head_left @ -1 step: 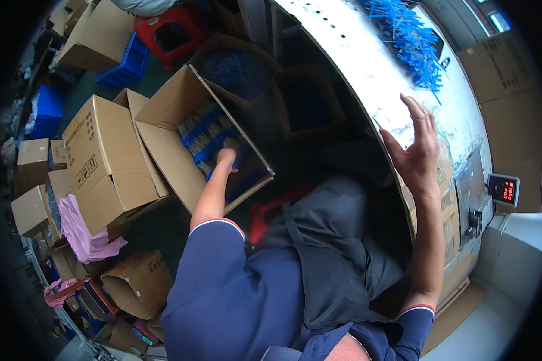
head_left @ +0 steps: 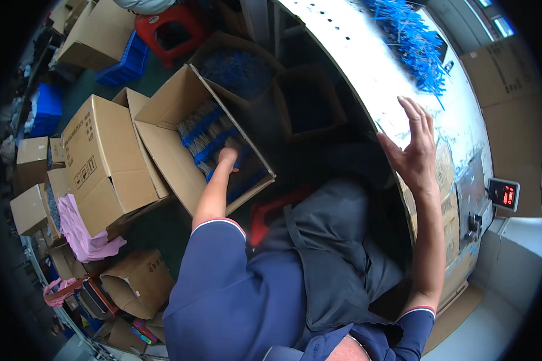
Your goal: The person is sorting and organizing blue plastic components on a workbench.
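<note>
My left hand (head_left: 228,159) is down in a box (head_left: 170,147), at the blue-and-grey bundles (head_left: 206,125); whether it grips any, I cannot tell. My right hand (head_left: 418,157) is open, fingers spread, by the desk (head_left: 358,63), with blue strands (head_left: 411,48) beyond it. Left of my left hand, a carton (head_left: 102,150) bears dark print and handling symbols; right of my right, a display (head_left: 503,195) shows red digits.

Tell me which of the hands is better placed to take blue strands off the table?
Probably the right hand: raised by the table, it is nearer the blue strands. The left hand is down inside the open carton.
</note>
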Available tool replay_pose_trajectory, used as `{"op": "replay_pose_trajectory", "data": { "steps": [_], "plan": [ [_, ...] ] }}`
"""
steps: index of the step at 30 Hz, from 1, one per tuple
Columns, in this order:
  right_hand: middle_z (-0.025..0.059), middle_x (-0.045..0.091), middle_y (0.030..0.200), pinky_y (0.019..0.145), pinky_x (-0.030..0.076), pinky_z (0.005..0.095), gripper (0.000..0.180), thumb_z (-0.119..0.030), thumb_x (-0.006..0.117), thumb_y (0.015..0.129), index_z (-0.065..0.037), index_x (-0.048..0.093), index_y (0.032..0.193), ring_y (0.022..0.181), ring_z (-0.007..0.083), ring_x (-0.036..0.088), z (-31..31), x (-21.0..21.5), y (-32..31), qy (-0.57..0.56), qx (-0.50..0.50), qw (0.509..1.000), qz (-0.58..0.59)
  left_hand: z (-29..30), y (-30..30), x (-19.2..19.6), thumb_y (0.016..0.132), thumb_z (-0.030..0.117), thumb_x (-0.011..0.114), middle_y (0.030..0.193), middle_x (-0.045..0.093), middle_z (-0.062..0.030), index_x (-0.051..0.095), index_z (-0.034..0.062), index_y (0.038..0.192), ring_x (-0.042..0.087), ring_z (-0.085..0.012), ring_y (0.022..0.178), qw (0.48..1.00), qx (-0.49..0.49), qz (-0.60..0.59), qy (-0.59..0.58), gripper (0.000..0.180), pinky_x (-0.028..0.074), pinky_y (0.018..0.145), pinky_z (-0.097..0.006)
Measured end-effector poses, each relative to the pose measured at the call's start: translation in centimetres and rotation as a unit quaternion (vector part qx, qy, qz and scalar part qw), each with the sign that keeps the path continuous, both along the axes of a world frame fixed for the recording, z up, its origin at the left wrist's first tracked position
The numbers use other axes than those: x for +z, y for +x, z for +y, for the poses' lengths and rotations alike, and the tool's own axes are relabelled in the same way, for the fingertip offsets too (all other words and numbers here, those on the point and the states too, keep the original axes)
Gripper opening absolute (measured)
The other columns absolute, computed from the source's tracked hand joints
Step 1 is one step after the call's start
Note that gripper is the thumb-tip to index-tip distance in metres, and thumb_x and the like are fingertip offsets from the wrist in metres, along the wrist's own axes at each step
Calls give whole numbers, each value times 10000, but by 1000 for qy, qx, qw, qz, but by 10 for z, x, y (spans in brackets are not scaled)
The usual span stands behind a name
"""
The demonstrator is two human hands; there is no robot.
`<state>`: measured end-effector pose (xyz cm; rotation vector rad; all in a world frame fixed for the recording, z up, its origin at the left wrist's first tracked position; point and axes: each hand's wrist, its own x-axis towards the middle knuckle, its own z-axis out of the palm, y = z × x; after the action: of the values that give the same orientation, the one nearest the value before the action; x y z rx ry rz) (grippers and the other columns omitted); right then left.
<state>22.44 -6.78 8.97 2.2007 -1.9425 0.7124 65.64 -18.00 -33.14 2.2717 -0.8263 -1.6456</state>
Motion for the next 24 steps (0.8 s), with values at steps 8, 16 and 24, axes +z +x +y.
{"op": "replay_pose_trajectory", "data": {
  "steps": [8,16,24],
  "plan": [
    [172,453,1526,1182,300,507,838,-115,824,722,-81,476,1483,1432,399,383,-32,-74,-7,122,-63,987,79,-36,-24,-76,922,283,692,1283,683,-210,665,44,1299,698,-428,1077,978,-185,-66,65,447,619,841,-547],
    [194,470,1523,1191,315,513,801,-46,782,746,-78,476,1486,1431,405,412,-38,-78,-3,114,-70,986,100,-32,-41,-83,984,443,550,1183,731,-205,772,73,1123,704,-368,1120,931,-292,-203,-87,453,580,927,-457],
    [191,478,1526,1193,327,512,819,-19,785,732,-83,478,1489,1431,403,417,-41,-76,0,118,-67,984,112,-35,-32,-101,938,512,612,1227,706,-231,749,84,1179,666,-423,1171,946,-241,-195,-92,510,549,976,-500]
  ]
}}
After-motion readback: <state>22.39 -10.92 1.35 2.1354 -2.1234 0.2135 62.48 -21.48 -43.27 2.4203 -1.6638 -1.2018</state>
